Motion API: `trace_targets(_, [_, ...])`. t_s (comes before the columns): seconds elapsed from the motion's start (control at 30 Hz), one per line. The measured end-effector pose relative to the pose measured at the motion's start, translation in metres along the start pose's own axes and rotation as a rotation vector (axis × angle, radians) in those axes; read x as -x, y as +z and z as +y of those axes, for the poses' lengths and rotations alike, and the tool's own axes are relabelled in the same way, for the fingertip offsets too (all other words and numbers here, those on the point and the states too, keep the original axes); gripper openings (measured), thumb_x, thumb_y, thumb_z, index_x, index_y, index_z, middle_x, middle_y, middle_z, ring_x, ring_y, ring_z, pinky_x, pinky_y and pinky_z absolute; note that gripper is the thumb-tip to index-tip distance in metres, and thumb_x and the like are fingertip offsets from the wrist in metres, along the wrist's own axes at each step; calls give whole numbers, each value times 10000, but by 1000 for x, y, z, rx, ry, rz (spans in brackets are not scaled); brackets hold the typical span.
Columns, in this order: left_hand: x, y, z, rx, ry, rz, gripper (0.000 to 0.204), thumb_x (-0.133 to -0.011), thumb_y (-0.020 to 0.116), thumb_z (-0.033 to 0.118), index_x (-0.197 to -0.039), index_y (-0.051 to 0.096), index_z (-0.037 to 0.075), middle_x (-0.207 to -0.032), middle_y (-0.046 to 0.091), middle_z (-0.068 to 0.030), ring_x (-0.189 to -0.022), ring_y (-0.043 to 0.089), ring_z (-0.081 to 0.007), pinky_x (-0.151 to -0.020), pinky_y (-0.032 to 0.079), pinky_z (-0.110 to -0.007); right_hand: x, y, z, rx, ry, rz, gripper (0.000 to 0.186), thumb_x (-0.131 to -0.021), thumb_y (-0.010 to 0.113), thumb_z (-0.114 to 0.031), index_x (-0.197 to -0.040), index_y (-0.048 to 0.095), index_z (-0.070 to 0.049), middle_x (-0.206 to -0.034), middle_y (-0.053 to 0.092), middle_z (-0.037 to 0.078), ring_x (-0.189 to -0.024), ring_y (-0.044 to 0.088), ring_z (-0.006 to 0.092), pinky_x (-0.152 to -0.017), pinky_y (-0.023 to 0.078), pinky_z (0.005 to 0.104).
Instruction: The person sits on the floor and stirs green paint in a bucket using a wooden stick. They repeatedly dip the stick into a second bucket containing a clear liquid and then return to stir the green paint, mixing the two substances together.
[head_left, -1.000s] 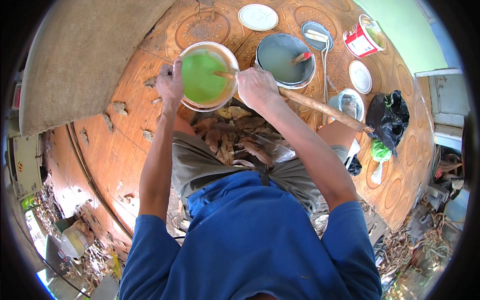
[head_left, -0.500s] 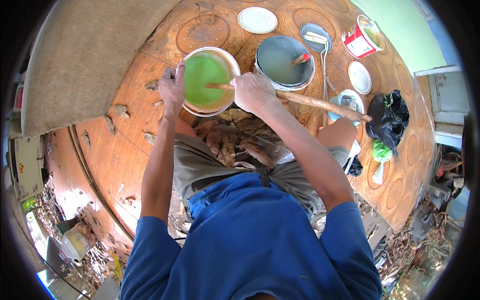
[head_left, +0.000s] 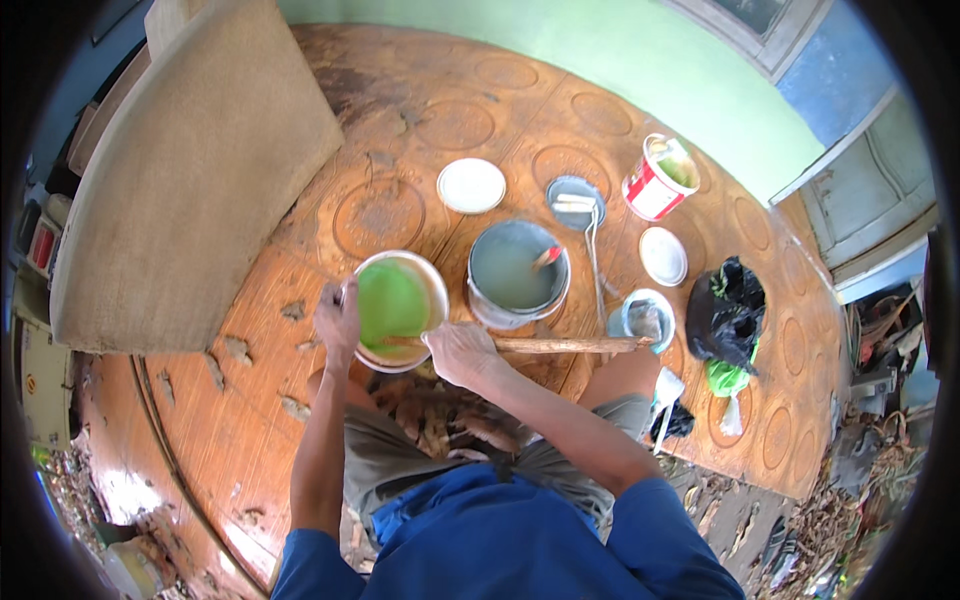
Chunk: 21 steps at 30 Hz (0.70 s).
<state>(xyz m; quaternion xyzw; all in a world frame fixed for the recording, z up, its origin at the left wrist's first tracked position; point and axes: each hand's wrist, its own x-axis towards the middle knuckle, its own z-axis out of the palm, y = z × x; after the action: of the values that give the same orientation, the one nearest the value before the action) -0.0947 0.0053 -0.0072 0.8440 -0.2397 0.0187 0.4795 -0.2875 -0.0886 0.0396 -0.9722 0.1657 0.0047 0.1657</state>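
Note:
A white bucket (head_left: 441, 287) holds bright green paint (head_left: 392, 300) on the tiled floor in front of me. My left hand (head_left: 338, 322) grips its left rim, thumb over the edge. My right hand (head_left: 463, 355) is closed round a long wooden stick (head_left: 575, 345) at the bucket's right side. One end of the stick dips into the paint, while the other reaches out to the right over my knee. Just right of this bucket stands a grey bucket (head_left: 500, 314) of cloudy grey-green liquid, with a red-and-white paintbrush (head_left: 546, 257) resting in it.
Round lids (head_left: 472, 186), a paint roller (head_left: 575, 203) on a dark lid, and a red-and-white bucket (head_left: 655, 188) lie beyond. At right are a small tub (head_left: 645, 320) and a black plastic bag (head_left: 725, 315). A large tan board (head_left: 190, 190) stands left; dry leaves (head_left: 238, 348) are scattered about.
The view has tilted up, showing more wall and floor beyond. The stick lies more level now, where it sloped down to the right before. Both hands keep their holds.

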Motion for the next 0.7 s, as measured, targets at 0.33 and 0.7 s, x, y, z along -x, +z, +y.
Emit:
trace_targets(0.33, [4,4,7,72,-39,16,442,-836,627,368,-635,476,5,-520,421,-103,-494,395,-198,-495,361,-375,-20,-19,35,121,192,52,196,-831,490,-130,-839,662,-36,-779,650,163,-767,658,287,-666,523,389])
trace_targets(0.7, [3,6,6,83,12,45,435,-858,613,356,-643,478,2,-519,427,-104,-490,387,-204,-489,354,-385,5,-8,10,-60,92,-60,178,-763,505,-67,-843,658,-24,-796,658,175,-811,650,309,-694,501,430])
